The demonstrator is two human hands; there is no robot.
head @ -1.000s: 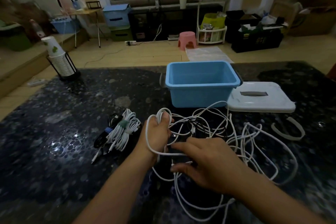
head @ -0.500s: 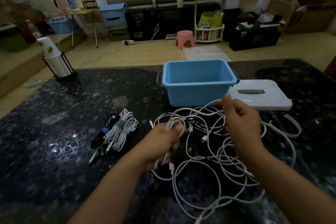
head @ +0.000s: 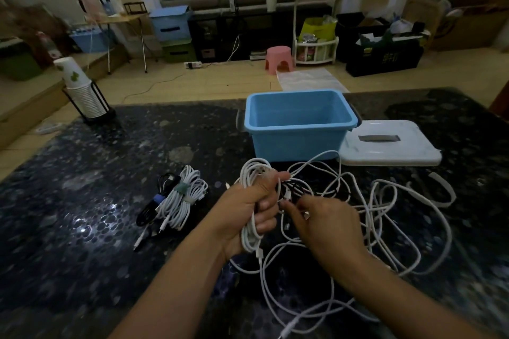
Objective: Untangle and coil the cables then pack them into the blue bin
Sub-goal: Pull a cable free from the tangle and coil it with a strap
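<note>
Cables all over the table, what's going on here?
A person is sorting a tangle of white cables. The left hand grips a partly wound coil, while the right hand picks at the loose strands. The blue bin holds nothing yet; a tied bundle lies to its left.

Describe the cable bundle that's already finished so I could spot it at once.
Start at the blue bin on the dark table. Nearer the camera and to its left lies a tied bundle of white cables, beside the left hand. Unlike the loose tangle, it is neatly coiled and strapped.
</note>
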